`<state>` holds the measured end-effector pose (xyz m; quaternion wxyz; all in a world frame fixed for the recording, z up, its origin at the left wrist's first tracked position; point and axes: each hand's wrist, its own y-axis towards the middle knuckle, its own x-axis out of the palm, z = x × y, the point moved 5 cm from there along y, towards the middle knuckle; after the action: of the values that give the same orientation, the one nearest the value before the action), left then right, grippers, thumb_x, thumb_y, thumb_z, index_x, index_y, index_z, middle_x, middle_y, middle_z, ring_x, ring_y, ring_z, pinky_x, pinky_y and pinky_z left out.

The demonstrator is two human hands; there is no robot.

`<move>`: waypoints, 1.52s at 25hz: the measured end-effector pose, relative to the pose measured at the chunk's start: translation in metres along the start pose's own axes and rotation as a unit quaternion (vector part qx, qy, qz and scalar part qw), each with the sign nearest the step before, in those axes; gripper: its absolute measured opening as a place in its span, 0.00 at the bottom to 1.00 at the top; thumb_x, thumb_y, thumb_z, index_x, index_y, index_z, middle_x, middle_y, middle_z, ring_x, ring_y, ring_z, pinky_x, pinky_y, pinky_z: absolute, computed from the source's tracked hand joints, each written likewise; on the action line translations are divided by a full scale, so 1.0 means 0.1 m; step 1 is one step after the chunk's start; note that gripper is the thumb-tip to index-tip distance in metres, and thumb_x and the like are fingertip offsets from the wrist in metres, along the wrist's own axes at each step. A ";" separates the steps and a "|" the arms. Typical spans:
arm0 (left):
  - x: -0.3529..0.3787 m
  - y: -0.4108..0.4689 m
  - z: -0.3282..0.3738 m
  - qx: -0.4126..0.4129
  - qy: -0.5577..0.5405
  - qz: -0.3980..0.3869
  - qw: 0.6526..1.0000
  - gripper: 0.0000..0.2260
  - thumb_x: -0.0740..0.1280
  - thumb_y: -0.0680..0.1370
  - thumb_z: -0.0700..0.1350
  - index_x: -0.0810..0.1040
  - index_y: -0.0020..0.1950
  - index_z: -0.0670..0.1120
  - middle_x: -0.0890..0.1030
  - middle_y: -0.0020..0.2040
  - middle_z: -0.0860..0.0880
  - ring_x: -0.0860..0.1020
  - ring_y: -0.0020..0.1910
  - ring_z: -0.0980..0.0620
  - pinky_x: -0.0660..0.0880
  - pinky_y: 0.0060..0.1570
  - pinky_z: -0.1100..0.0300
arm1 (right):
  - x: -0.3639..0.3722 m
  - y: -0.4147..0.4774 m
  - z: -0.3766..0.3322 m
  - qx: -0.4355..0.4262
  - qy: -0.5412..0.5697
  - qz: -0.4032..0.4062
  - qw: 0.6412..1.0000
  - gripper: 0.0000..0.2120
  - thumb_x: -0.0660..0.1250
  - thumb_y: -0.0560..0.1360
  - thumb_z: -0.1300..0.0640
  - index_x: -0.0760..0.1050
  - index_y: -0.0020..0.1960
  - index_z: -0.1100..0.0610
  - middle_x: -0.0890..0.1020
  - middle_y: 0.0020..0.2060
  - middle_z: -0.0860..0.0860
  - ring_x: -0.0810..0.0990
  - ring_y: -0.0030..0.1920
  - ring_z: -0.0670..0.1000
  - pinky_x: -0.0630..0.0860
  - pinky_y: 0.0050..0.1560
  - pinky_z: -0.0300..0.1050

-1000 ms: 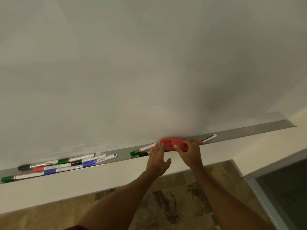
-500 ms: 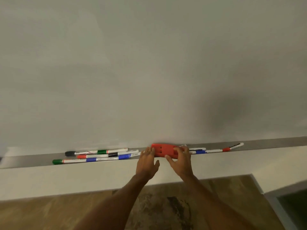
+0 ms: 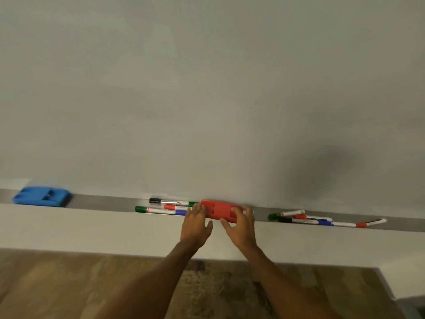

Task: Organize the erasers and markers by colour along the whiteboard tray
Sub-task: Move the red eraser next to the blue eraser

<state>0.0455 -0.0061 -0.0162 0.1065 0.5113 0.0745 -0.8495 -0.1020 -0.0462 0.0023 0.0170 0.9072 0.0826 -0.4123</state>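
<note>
Midway along the brushed-metal whiteboard tray (image 3: 103, 201): red eraser (image 3: 218, 210), a moulded plastic block with rounded corners and shallow rectangular recesses in its top, lying flat and lengthwise in the channel. At its left end, left hand (image 3: 195, 224), grip spread, fingers straight and close together, tips touching the plastic, thumb standing off in front of the tray's lip. Over its right half, right hand (image 3: 240, 223), grip pinching the block: fingers curled across the top, thumb pressed to the near edge.

Just left of the red eraser, partly hidden behind the left fingers, a tight cluster of slim cylindrical markers lying parallel: black-capped marker (image 3: 161, 201) at the back, green-capped marker (image 3: 147, 209) at the front, a red band and a blue band showing between. Right of the hands, apart from the block, a looser heap of markers (image 3: 305, 219), glossy white barrels crossing one another, caps green, black, red and blue. Farthest right, red-banded marker (image 3: 368, 223), tilted. Far left on the same tray, well apart, blue eraser (image 3: 41, 196), same chunky moulded shape, blurred.

Above, smooth pale whiteboard (image 3: 207, 88) with a soft grey shadow at right. Below the tray, plain cream wall (image 3: 92, 226); lower still, mottled brown stone floor (image 3: 69, 284).
</note>
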 end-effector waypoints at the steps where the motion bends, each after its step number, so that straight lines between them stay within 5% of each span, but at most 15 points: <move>1: -0.09 -0.01 -0.15 -0.005 0.000 0.008 1.000 0.27 0.62 0.79 0.53 0.62 0.75 0.45 0.66 0.75 0.46 0.61 0.75 0.47 0.54 0.75 0.54 | 0.11 -0.03 -0.14 -0.006 0.003 -0.001 1.000 0.25 0.73 0.70 0.46 0.72 0.63 0.54 0.68 0.65 0.53 0.70 0.64 0.53 0.72 0.64 0.44; 18: -1.39 -0.16 -2.25 -0.071 -0.033 0.092 0.993 0.21 0.64 0.77 0.52 0.71 0.66 0.43 0.78 0.61 0.44 0.75 0.60 0.45 0.70 0.63 0.53 | 1.76 -0.23 -1.98 -0.055 0.048 -0.064 0.995 0.28 0.74 0.69 0.44 0.73 0.64 0.55 0.66 0.66 0.54 0.69 0.66 0.54 0.72 0.67 0.47; 38: -1.58 0.05 -3.40 -0.164 0.029 -0.008 0.986 0.26 0.67 0.76 0.49 0.64 0.71 0.44 0.68 0.72 0.45 0.61 0.74 0.45 0.53 0.75 0.46 | 2.76 -0.13 -2.71 -0.065 0.024 -0.135 0.988 0.27 0.73 0.69 0.46 0.71 0.65 0.54 0.65 0.64 0.53 0.73 0.62 0.54 0.74 0.65 0.48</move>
<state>0.4089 0.0857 -0.0350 0.1802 0.5107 0.2200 -0.8114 0.2761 0.0304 -0.0261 0.0181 0.8942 0.2309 -0.3830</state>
